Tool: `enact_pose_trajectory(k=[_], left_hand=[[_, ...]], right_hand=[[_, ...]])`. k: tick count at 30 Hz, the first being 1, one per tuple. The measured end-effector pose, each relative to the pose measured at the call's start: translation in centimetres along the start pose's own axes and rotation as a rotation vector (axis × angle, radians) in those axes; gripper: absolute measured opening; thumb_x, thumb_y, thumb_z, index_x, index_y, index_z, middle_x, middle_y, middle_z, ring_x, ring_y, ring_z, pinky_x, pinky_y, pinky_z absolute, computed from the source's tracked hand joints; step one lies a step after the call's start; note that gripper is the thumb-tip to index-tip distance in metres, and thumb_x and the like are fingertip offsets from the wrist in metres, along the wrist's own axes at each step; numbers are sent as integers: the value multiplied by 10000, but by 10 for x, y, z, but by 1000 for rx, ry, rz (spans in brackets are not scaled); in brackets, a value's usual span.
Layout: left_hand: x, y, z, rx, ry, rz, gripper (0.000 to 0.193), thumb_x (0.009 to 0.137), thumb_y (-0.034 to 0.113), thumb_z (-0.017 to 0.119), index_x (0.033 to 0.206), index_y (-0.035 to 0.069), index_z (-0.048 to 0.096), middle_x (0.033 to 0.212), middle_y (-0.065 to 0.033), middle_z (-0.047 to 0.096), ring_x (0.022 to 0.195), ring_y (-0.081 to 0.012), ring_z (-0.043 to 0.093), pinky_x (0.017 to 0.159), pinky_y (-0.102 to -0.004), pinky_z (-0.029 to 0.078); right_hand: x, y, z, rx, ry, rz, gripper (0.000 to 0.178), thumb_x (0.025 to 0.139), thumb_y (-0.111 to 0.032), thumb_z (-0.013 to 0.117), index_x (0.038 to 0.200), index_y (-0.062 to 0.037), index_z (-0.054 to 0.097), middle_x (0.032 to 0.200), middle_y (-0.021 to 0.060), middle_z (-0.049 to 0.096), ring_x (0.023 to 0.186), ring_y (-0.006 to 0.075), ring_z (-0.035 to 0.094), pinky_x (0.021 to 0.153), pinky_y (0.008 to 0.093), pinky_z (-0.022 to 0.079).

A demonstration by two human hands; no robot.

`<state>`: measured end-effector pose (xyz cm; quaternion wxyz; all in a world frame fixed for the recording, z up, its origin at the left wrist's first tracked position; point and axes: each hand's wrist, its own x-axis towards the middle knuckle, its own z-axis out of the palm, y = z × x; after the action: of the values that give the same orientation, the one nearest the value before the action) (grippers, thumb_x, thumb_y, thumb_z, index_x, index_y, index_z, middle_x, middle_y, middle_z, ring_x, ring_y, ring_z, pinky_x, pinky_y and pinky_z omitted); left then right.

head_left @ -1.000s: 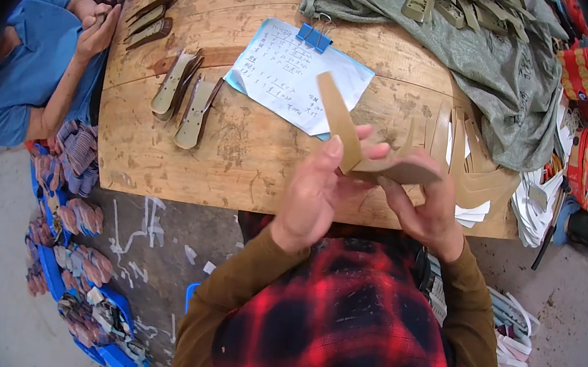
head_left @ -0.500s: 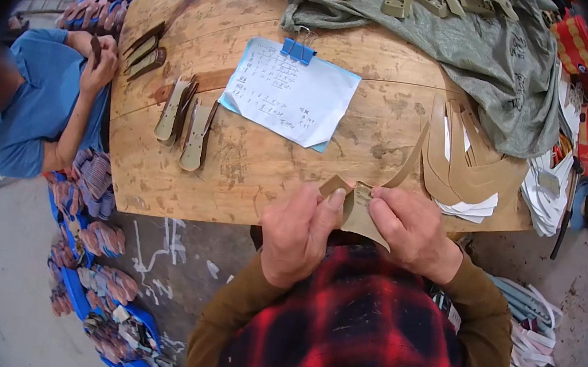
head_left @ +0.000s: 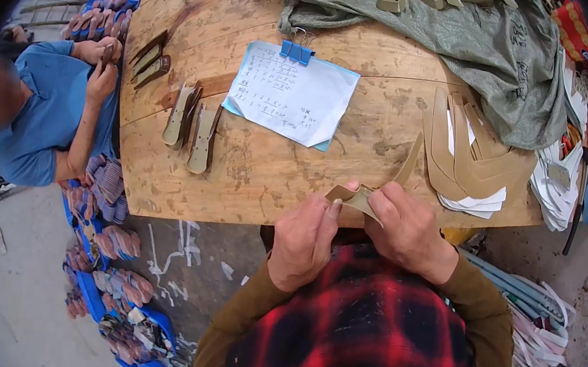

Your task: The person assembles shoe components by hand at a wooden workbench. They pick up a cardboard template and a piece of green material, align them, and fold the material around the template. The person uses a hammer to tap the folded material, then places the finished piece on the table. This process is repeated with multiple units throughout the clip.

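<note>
Over the table's near edge I hold a curved olive-tan piece of sheet material (head_left: 359,200), leather-like, bent between my fingers. My left hand (head_left: 304,240) pinches its left end between thumb and fingers. My right hand (head_left: 410,227) is closed on the right side of it, its fingers hiding part of the piece. A narrow tan strip (head_left: 410,161) rises beyond my right fingers; where it joins the held piece is hidden. Right of my hands lie flat, curved tan pieces (head_left: 447,162) in a loose overlapping pile, with white sheets (head_left: 478,205) under them.
On the wooden table (head_left: 233,202) lie a written sheet (head_left: 286,98) under a blue binder clip (head_left: 296,52) and shaped olive pieces with small holes (head_left: 200,144). A grey-green cloth (head_left: 427,53) bears more pieces. At left, a person in blue (head_left: 61,104) handles a small piece.
My hands have turned the held piece, so its broad face, which hung toward me, now shows less. My left fingers sit slightly lower. The view has shifted slightly.
</note>
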<state>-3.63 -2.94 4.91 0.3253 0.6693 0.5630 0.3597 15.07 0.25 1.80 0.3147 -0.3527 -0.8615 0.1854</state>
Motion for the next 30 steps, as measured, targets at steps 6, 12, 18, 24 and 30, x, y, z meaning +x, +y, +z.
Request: enact_pose_trajectory(k=[6, 12, 18, 24, 30], left_hand=[[9, -10, -3, 79, -143, 189, 341, 895, -48, 563, 1236, -55, 564, 1076, -190, 648, 839, -335, 644, 697, -365, 518], [6, -17, 5, -994, -132, -398, 348, 939, 37, 575, 1266, -78, 548, 1111, -89, 643, 1001, -185, 619, 879, -305, 474], [11, -23, 12, -832, 4, -245, 208, 935, 93, 619, 1086, -44, 660, 1031, -34, 611, 1007, -116, 561, 866, -245, 441], [15, -32, 6, -1045, -93, -425, 132, 948, 93, 600, 953, -19, 669, 942, -8, 572, 874, -86, 526, 768, -229, 425], [24, -31, 6, -898, -49, -246, 186, 983, 145, 578, 865, 4, 613, 831, 20, 494, 764, -57, 456, 675, -221, 388]], right_hand=[[-1, 5, 0, -47, -32, 28, 287, 756, -26, 617, 1024, -10, 515, 808, 107, 487, 633, 258, 574, 539, 364, 468], [19, -2, -22, 535, -171, 302, 453, 810, -52, 620, 1247, -18, 508, 886, 142, 610, 638, 265, 619, 551, 352, 485], [21, -9, -16, 734, -258, 513, 507, 841, -87, 627, 1317, -18, 468, 887, 162, 652, 641, 262, 632, 562, 339, 502], [22, -11, -14, 768, -304, 500, 532, 845, -73, 620, 1343, -6, 446, 939, 180, 655, 735, 283, 651, 596, 341, 525], [23, -14, -11, 758, -324, 487, 550, 851, -73, 618, 1363, 4, 431, 1000, 191, 642, 800, 314, 648, 675, 377, 521]])
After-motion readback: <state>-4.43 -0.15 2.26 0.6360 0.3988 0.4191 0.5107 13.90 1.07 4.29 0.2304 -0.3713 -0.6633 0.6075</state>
